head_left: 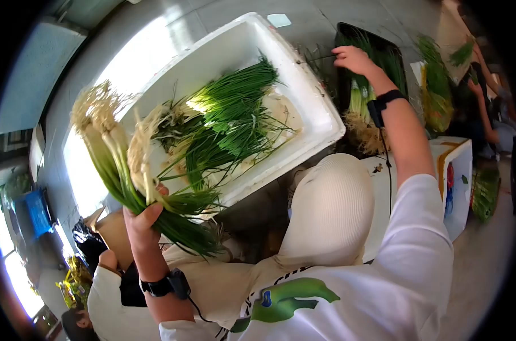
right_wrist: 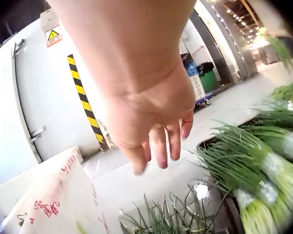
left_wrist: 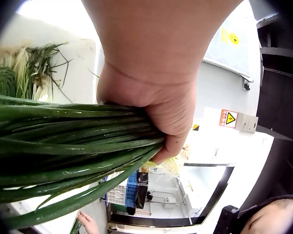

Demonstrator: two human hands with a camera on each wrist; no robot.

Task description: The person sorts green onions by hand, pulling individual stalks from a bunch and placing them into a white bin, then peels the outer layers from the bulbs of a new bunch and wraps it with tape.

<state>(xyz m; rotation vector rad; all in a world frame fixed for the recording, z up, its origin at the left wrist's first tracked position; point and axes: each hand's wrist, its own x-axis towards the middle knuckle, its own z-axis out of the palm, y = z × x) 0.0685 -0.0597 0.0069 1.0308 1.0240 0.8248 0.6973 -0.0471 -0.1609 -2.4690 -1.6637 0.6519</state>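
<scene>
My left hand (head_left: 144,221) grips a bunch of scallions (head_left: 111,156) around its stalks, with the pale bushy roots raised and the green leaves hanging toward my lap. In the left wrist view, long green scallion leaves (left_wrist: 63,141) spread from under the palm. My right hand (head_left: 353,59) reaches out with relaxed fingers and holds nothing. Beneath it lies a dark tray (head_left: 399,59) with scallion bundles (head_left: 360,102). The right wrist view shows the bundles (right_wrist: 273,168) wrapped in clear film, beside the fingers. More loose scallions (head_left: 235,108) lie in a white foam box (head_left: 323,113).
Loose green stalks (right_wrist: 166,217) lie on the floor between box and tray. A bagged green bundle (head_left: 437,96) and another white foam box (head_left: 459,187) stand at the right. Other people sit at the far right and lower left. A cardboard box (head_left: 114,230) is at left.
</scene>
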